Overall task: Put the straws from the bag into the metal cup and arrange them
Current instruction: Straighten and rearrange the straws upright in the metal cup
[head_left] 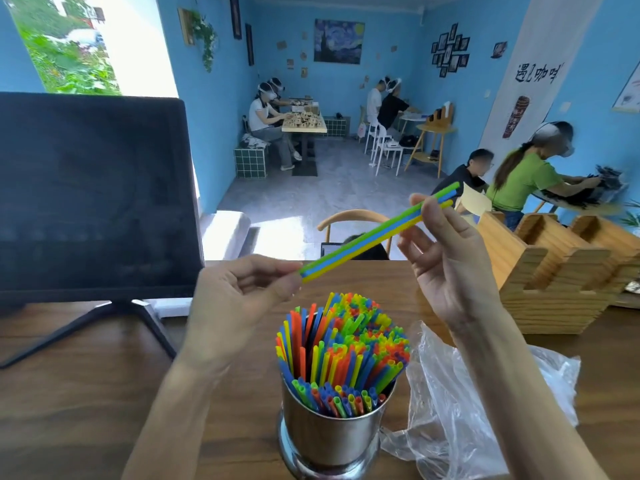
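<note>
The left hand (239, 299) pinches the near end of three straws (377, 232), green, blue and yellow. The right hand (446, 251) grips their far end between thumb and half-curled fingers. They are held level above the metal cup (329, 434), which stands at the table's (86, 393) near edge, already packed with straws. To do this well, I would square the ends, tip the bundle upright and feed it into a gap. The bag (467, 410) lies crumpled just right of the cup, seemingly empty.

The metal cup (329, 434) has its base cut off by the bottom edge; distant faces are blurred.
</note>
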A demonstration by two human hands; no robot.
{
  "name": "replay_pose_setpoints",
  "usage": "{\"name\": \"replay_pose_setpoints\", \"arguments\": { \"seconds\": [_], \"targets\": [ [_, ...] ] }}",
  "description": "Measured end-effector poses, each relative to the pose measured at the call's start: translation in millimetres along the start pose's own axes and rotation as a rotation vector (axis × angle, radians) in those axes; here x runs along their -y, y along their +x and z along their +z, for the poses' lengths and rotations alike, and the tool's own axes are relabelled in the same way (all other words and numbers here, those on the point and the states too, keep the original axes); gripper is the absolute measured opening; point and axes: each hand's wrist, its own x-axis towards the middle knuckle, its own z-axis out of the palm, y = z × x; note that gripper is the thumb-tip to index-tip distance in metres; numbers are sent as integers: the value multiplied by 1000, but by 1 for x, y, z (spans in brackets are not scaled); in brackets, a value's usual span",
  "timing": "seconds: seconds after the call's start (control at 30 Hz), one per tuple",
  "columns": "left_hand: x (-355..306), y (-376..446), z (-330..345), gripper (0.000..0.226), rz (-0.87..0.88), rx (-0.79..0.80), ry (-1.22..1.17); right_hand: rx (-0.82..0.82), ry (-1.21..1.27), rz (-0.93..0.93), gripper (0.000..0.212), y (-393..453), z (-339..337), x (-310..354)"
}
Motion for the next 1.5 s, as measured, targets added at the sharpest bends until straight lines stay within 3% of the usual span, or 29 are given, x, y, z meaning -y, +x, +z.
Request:
{"name": "replay_pose_setpoints", "arguments": {
  "seconds": [0.3,0.47,0.63,0.7,0.8,0.9,1.0,1.13,1.23,1.33,1.5],
  "targets": [
    [13,-17,-1,11,-28,262,363,172,-459,-284,12,-13,28,-2],
    [26,-21,19,24,-39,107,35,371,-878,-337,54,-29,20,-37],
    [34,-24,27,20,-71,21,-142,626,-1229,-310,21,-27,11,-39],
    [33,-22,26,22,-66,3,-153,725,-1285,-263,20,-24,6,-36],
    [30,-20,24,23,-27,23,-114,783,-1213,-158,26,-24,-2,-31],
    [26,-20,24,21,16,113,-47,550,-905,-80,27,-24,-14,-32],
    [25,-20,27,27,4,202,23,326,-751,4,18,-21,-30,-39],
    [31,-20,28,27,-93,313,18,268,-677,180,34,-27,-40,-52],
    [31,-16,25,33,-110,344,36,210,-590,221,28,-30,-40,-57],
    [26,-14,26,37,-90,373,70,221,-642,180,20,-31,-40,-53],
    [23,-12,29,24,-45,370,172,450,-807,208,28,-26,-40,-33]
  ]
}}
